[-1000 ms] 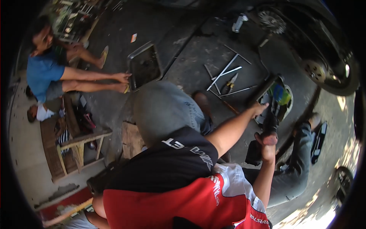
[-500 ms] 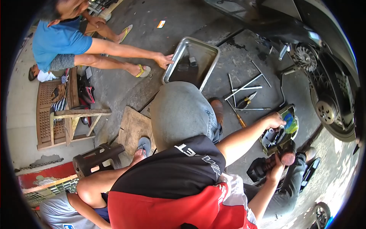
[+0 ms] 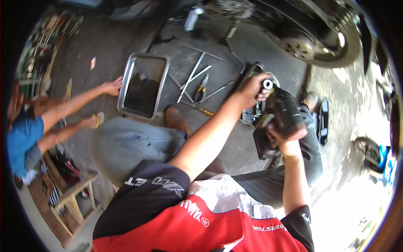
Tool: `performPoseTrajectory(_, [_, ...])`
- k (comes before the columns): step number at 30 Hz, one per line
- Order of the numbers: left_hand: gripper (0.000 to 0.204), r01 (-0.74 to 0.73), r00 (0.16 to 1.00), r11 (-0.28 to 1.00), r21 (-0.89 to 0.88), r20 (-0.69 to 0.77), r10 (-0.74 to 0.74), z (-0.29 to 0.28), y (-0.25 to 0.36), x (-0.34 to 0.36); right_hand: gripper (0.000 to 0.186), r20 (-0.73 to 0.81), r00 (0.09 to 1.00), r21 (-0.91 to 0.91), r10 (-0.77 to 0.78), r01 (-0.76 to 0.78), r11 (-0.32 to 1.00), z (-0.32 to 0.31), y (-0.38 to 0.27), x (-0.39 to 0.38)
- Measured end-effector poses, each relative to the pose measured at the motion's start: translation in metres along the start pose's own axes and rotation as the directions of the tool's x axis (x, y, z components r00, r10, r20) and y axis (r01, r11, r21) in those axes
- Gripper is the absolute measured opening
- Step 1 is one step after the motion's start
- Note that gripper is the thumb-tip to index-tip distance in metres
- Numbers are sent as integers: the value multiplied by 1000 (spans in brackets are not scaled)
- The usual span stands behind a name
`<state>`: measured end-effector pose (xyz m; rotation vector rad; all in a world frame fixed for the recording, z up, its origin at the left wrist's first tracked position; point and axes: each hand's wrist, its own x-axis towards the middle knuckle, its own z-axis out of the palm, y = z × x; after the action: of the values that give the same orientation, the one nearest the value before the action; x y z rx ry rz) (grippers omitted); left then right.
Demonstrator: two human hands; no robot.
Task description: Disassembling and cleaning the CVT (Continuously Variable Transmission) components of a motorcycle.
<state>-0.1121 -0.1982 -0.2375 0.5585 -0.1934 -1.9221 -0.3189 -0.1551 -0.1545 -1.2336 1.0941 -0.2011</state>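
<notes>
Over the floor (image 3: pixel 239 153), the right hand (image 3: pixel 287 132) gripped a power driver (image 3: pixel 286 108), nose toward the left hand (image 3: pixel 254 90) (curled round a socket-like piece (image 3: pixel 267 84)).

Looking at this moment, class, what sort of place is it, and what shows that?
Probably a motorcycle repair area: a partly exposed wheel assembly at upper right, pliers and a T-shaped bar on the floor, and a black power tool in the right hand.

Floor (image 3: pixel 109 40) dim; sunlit glare lower right; slight motion blur; curved black rim.
</notes>
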Motion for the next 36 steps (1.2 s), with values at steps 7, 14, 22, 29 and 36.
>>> performPoseTrajectory(7, [23,-1,995,1000,29,-101,4,17,-17,13,59,-129,966,-357,-223,164,920,-7,-25,-23])
performPoseTrajectory(14, [12,14,989,980,200,-147,16,32,-17,17,52,-161,983,-275,-90,43,960,-4,-37,-27])
performPoseTrajectory(22, [11,-100,979,983,153,-161,125,29,-25,19,53,-131,952,-174,-276,252,952,-4,-7,-19])
performPoseTrajectory(29, [11,-397,917,771,498,188,351,34,-21,19,45,-50,992,205,-117,125,971,-10,13,-16])
performPoseTrajectory(36, [26,28,985,985,170,-173,2,60,-7,29,48,-120,899,-445,-421,330,833,-40,10,30])
